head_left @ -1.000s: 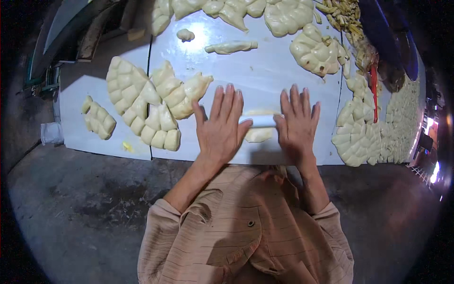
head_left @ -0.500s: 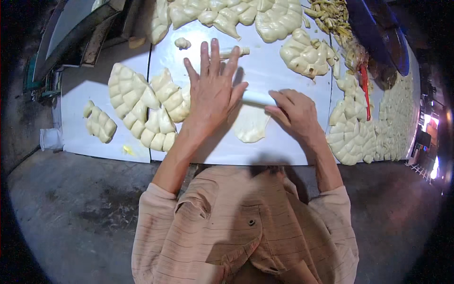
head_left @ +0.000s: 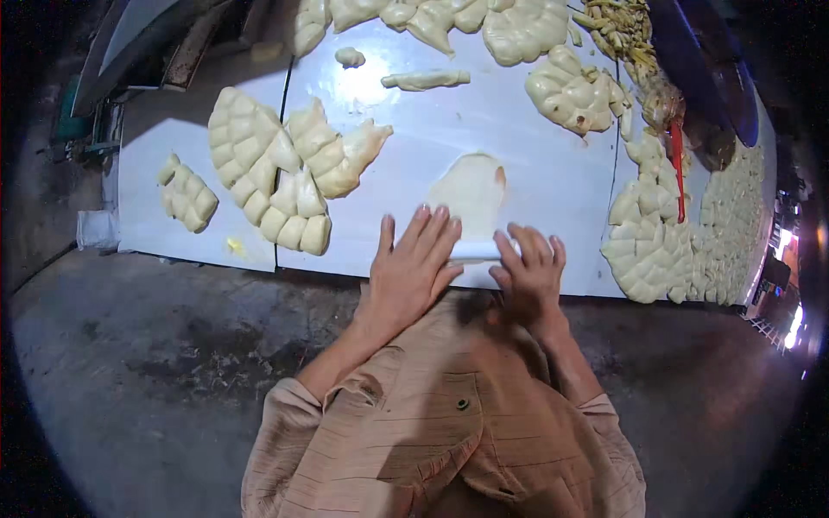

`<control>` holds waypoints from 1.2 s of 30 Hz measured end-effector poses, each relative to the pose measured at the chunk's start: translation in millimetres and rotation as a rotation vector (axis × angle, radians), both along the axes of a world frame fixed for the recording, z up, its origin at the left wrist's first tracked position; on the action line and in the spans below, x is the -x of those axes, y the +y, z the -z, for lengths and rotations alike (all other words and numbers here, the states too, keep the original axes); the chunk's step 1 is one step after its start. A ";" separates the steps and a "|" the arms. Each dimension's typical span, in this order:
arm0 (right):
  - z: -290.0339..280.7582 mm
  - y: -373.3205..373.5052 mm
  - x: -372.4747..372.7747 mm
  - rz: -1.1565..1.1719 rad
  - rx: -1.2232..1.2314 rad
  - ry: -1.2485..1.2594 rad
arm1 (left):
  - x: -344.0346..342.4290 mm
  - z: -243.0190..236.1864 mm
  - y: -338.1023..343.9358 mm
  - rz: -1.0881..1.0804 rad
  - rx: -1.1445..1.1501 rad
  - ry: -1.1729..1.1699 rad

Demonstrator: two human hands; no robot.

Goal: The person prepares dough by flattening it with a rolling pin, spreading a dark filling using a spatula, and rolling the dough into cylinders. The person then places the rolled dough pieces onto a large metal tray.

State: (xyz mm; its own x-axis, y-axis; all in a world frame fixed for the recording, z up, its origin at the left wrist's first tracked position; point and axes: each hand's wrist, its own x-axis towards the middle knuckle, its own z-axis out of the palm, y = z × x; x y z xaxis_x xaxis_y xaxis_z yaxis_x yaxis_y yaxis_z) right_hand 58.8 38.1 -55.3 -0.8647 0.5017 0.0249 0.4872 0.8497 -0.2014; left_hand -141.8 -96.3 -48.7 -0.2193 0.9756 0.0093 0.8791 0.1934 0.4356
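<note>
A white rolling pin [head_left: 475, 250] lies crosswise close to the table's near edge. My left hand [head_left: 413, 259] rests flat over its left end with fingers stretched out. On its right end sit the spread fingers of my right hand [head_left: 531, 272]; neither hand is wrapped around the pin. A thin, flattened dough sheet [head_left: 471, 194] stretches away from the pin, its near part hidden beneath pin and fingers. Farther off lie a rolled strip of dough [head_left: 426, 80] and a small dough lump [head_left: 350, 57].
Scored dough slabs [head_left: 246, 142] lie at the left, beside a smaller dough piece [head_left: 190, 197]. More dough [head_left: 527, 30] lines the far side. At the right are a dough mass [head_left: 652, 255], a red-handled tool [head_left: 677, 173], pale strips [head_left: 617, 30] and a dark blue object [head_left: 704, 69].
Both hands and the rolling pin have come toward me, to the table's near edge. The dough sheet now shows beyond the pin. My left hand no longer covers the rolled strip.
</note>
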 end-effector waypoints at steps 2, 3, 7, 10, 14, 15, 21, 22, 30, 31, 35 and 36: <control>0.6 -9.1 -2.1 0.021 0.002 0.037 | -10.7 2.3 -13.1 0.021 -0.004 0.019; -0.7 -6.1 -2.4 0.024 -0.003 0.039 | -11.7 1.8 -15.1 0.024 -0.009 0.021; -13.6 18.0 9.1 -0.060 0.057 0.096 | -6.4 -7.0 -7.9 -0.043 0.075 -0.044; -26.8 38.9 28.1 -0.075 0.023 0.095 | 6.7 -4.4 14.1 -0.090 -0.025 0.113; -16.8 68.3 78.0 -0.015 0.045 0.025 | 42.4 7.9 54.7 -0.179 -0.063 0.158; -15.2 76.9 88.5 0.015 -0.038 0.038 | 52.1 6.1 69.1 -0.234 -0.053 0.215; -23.8 133.1 136.0 -0.101 -0.025 0.280 | 122.4 13.2 150.9 -0.353 -0.266 0.374; -29.3 137.6 137.1 -0.292 0.140 0.330 | 130.4 14.5 153.0 -0.352 -0.275 0.415; -14.4 117.3 56.1 0.030 0.136 0.239 | 72.6 -12.5 82.0 -0.078 -0.283 0.076; -15.2 115.2 52.7 0.093 -0.017 0.198 | 63.6 -11.3 80.0 0.017 -0.192 0.034; -13.8 96.1 62.6 -0.058 -0.016 0.204 | 37.8 -1.3 97.3 0.044 -0.015 0.088; -14.2 90.3 70.0 -0.110 0.020 0.159 | 34.8 0.8 100.6 0.042 0.059 0.099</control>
